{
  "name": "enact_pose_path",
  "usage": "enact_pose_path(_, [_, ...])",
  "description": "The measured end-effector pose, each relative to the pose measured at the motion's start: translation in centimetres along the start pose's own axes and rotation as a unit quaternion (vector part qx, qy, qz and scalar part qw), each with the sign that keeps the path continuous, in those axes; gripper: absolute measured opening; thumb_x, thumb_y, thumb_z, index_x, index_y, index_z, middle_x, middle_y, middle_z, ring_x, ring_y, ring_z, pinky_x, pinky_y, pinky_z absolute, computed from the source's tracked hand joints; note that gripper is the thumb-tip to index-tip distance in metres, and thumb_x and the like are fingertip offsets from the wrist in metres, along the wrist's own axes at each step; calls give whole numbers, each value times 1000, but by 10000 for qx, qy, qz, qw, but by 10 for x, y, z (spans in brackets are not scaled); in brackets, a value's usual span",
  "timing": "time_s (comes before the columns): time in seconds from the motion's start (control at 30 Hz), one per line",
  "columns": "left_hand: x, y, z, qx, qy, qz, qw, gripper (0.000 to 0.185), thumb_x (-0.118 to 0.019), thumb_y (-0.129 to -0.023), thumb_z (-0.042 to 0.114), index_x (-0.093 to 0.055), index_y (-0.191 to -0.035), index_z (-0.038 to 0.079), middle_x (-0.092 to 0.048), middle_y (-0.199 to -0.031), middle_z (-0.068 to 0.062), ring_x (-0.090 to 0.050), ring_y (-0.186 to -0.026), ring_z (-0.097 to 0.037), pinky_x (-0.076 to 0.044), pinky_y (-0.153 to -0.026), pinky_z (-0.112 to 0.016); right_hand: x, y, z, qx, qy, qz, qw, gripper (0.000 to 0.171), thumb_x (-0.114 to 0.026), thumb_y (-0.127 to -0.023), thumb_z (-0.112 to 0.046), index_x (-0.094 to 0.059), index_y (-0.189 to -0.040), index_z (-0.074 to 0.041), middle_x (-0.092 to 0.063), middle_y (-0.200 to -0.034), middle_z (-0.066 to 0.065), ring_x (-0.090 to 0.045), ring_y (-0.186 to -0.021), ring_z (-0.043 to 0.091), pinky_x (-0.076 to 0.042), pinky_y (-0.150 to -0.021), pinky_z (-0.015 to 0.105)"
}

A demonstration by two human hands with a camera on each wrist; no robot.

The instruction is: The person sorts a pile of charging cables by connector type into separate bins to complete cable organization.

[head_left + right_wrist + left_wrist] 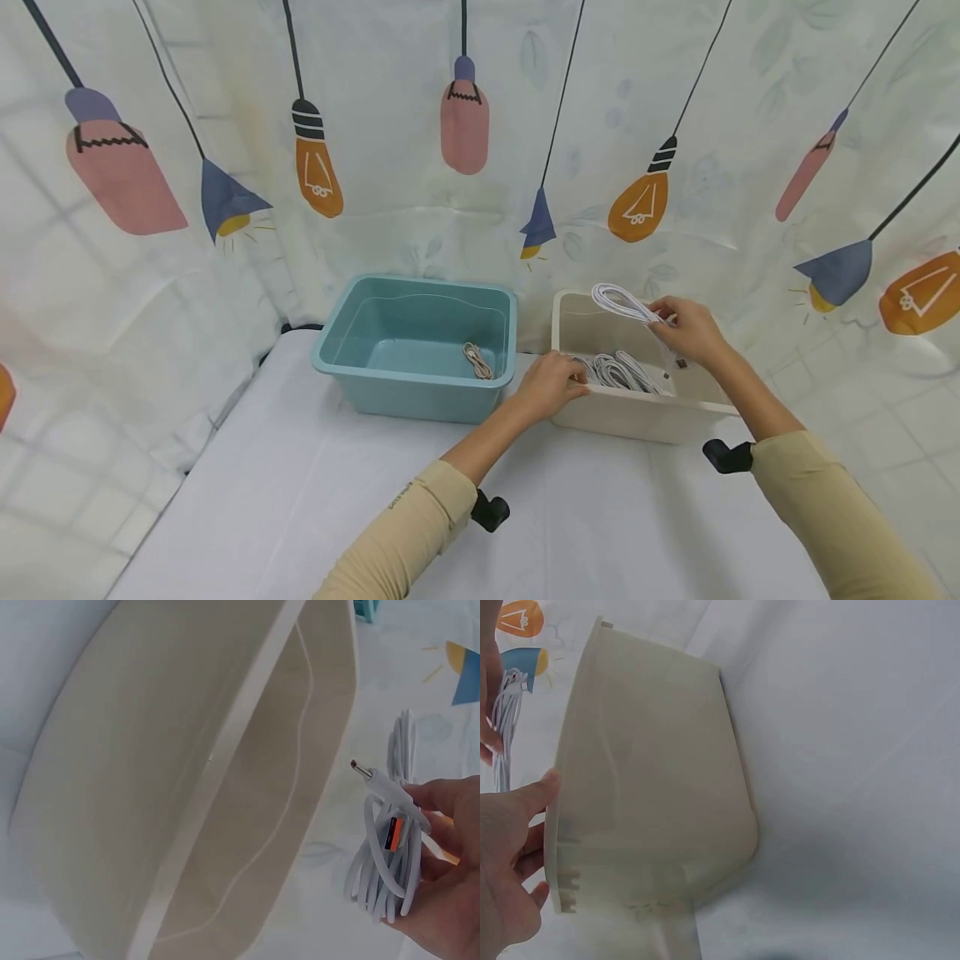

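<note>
My right hand (688,332) pinches a coiled white cable (621,302) above the beige bin (637,417). In the right wrist view the coil (390,870) shows a round metal-tipped plug and a USB plug with an orange inside, both dangling beside the loops. My left hand (549,385) grips the beige bin's rim at its front left corner, its thumb on the outer side in the left wrist view. More coiled white cables (624,372) lie in the bin just beyond that hand. Part of the bin's inside is hidden by the right hand.
Left of the beige bin stands a teal bin (420,398), with a small tan coiled cord (477,360) in its right part. Both bins rest on a white-covered table (300,500), close to a curtain (375,225) printed with lamps behind them.
</note>
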State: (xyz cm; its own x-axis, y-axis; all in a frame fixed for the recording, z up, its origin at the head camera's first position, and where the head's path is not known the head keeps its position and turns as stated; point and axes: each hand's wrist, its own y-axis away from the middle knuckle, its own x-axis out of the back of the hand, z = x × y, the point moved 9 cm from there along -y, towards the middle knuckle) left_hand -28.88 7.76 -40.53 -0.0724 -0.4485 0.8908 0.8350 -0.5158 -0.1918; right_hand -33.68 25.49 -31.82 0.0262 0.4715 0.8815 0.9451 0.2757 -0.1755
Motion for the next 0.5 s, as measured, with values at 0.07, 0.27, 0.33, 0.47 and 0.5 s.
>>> enact_pose_path(0.07, [0, 0, 1, -16, -38, 26, 10000, 17, -78, -97, 33, -81, -101, 17, -76, -98, 3, -63, -97, -15, -51, -87, -27, 0, -2, 1, -20, -22, -27, 10000, 32, -65, -100, -7, -64, -124, 14, -69, -110, 34, -67, -96, 46, -55, -77, 47])
enact_pose_path(0.27, [0, 4, 5, -173, -132, 190, 9996, 17, -77, -98, 32, -80, -100, 16, -75, -97, 3, -64, -95, -16, -51, -87, -28, -4, 0, 4, -207, 23, -216, 9995, 41, -69, -101, -14, -61, -130, 14, -65, -121, 37, -64, -107, 51, -54, -92, 61])
enact_pose_path(0.33, [0, 5, 5, -226, -184, 260, 9992, 17, -76, -98, 32, -80, -100, 15, -75, -97, 2, -64, -95, -16, -51, -88, -28, -6, 1, 5, -278, 72, -245, 9993, 43, -70, -101, -16, -61, -131, 14, -65, -123, 37, -64, -109, 51, -53, -93, 62])
enact_pose_path(0.47, [-1, 8, 5, -264, -295, 379, 9985, 17, -76, -98, 32, -80, -100, 15, -75, -97, 3, -65, -96, -16, -52, -89, -28, -8, 5, 6, -327, 217, -204, 9990, 43, -70, -101, -18, -62, -132, 12, -66, -124, 35, -65, -111, 51, -54, -93, 61])
enact_pose_path(0.5, [-1, 8, 5, -266, -323, 388, 9984, 17, -76, -99, 32, -80, -101, 15, -75, -97, 3, -65, -96, -16, -52, -89, -28, -9, 6, 5, -335, 230, -176, 9990, 43, -70, -101, -18, -62, -132, 11, -66, -124, 35, -65, -111, 50, -54, -93, 61])
